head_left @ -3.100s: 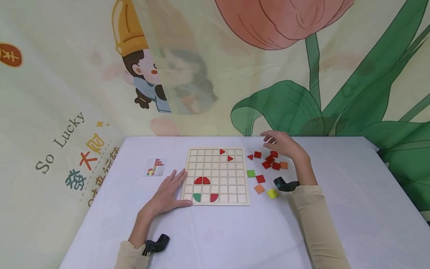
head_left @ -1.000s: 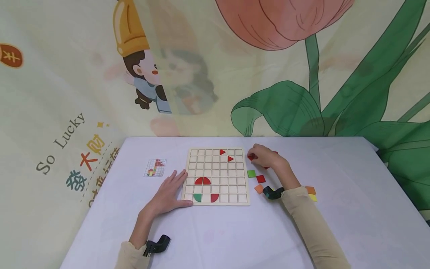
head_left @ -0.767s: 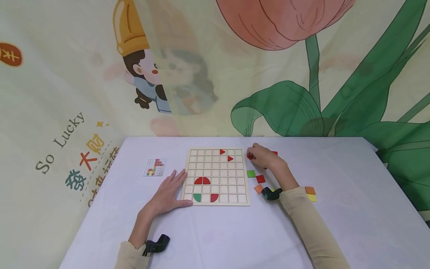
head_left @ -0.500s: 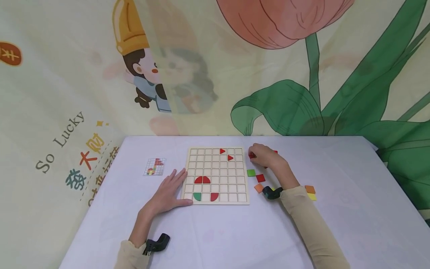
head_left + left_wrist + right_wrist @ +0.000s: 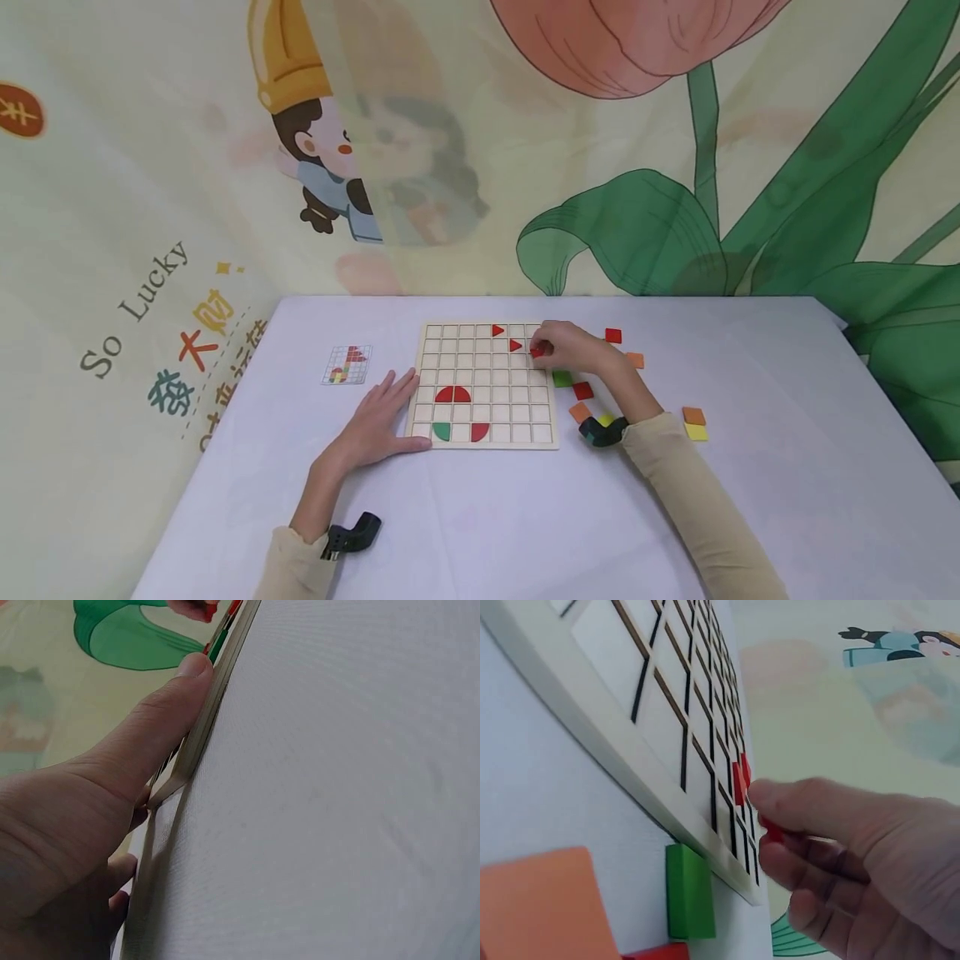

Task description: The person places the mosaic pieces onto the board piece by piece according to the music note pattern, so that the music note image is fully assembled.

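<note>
A pale wooden grid board point(image 5: 482, 447) lies flat on the white table. My left hand point(image 5: 372, 425) holds still at its left edge, thumb on the near left corner and fingers spread along the side. Between thumb and fingertips, my right hand point(image 5: 572, 346) pinches a small red tile point(image 5: 536, 352) over the board's right side; the fingers hide its full shape. In the grid sit two red triangles, one of them a red triangle point(image 5: 515, 345) near the tile, two red quarter circles point(image 5: 453, 394) side by side, a green quarter circle point(image 5: 442, 432) and another red quarter circle point(image 5: 480, 432).
Right of the board lie a green tile point(image 5: 562, 380), a red square point(image 5: 583, 390), orange and yellow tiles, and another red square point(image 5: 613, 335) farther back. An orange tile point(image 5: 693, 415) and a yellow tile point(image 5: 696, 432) lie beside the right sleeve. A pattern card point(image 5: 347, 365) lies left.
My right hand came down to the loose tiles, took hold of a red one, and moved left with it over the board's right edge. My left hand has stayed in place.
</note>
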{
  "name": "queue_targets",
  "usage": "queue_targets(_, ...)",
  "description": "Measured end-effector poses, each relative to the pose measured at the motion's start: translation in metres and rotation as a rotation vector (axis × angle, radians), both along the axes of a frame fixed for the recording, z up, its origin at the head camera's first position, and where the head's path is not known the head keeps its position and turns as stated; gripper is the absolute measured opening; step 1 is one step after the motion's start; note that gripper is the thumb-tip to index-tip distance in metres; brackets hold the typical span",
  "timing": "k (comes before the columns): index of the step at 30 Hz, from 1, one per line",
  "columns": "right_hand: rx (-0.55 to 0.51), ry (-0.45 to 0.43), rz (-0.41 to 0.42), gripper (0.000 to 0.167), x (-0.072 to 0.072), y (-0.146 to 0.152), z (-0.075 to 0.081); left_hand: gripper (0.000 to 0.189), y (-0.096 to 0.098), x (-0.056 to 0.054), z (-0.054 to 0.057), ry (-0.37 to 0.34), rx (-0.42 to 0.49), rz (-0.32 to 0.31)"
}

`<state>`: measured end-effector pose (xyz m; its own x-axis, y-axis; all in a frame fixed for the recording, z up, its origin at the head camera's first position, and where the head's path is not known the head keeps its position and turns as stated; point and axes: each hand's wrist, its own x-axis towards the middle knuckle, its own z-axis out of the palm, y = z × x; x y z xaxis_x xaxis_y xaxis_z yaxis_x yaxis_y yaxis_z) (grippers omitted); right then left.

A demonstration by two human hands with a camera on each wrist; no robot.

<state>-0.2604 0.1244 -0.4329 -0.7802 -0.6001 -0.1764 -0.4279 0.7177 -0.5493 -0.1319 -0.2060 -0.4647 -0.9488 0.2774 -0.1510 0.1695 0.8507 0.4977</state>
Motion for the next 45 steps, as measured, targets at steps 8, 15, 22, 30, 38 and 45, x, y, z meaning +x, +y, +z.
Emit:
queue_targets(8, 0.058, -0.032, -0.001, 0.024, 0.005, -0.007, -0.007, 0.103, -0.002, 0.0, -0.002, -0.004, 0.02, -0.006)
queue_targets(15, 0.079, 0.002, -0.02, 0.023, 0.006, -0.01, -0.006, 0.104, -0.003, -0.001, -0.002, 0.007, 0.019, -0.009)
queue_targets(22, 0.093, 0.013, -0.057, 0.02, 0.008, -0.014, -0.006, 0.104, -0.002, -0.001, -0.003, 0.0, 0.017, -0.006)
queue_targets(30, 0.059, 0.018, -0.076, 0.017, 0.008, -0.013, -0.006, 0.104, -0.002, -0.002, -0.003, -0.002, 0.021, -0.002)
queue_targets(38, 0.07, 0.046, -0.055, 0.009, 0.009, -0.011, -0.006, 0.104, 0.0, -0.001, -0.005, -0.009, 0.021, -0.007)
queue_targets(45, 0.01, 0.02, -0.09, 0.007, 0.007, -0.009, -0.011, 0.105, 0.0, -0.002, -0.003, -0.011, 0.016, 0.004)
